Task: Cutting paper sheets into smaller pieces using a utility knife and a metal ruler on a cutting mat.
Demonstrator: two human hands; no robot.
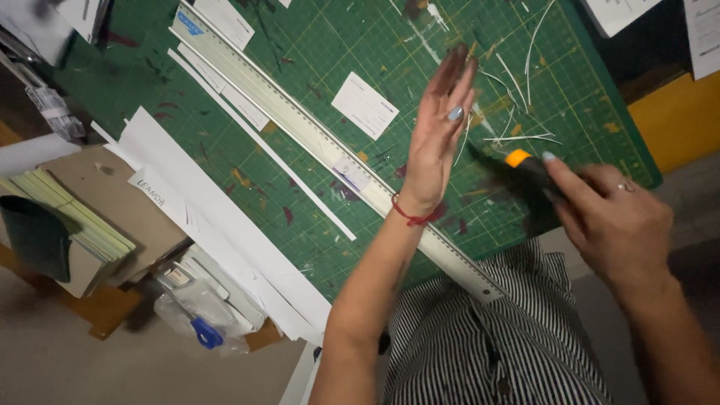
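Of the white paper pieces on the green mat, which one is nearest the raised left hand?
The small white card beside the long ruler lies closest to the left hand; the long strips and sheets lie farther off to the left.

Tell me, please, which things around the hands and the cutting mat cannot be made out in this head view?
- Cutter in the right hand: motion-blurred, so its blade is unclear.
- Left hand: fingertips blurred; whether it touches the mat cannot be told.
- Long ruler: its near end is hidden behind the left forearm, its markings too small.
- White paper sheets: cut off by the top right edge.
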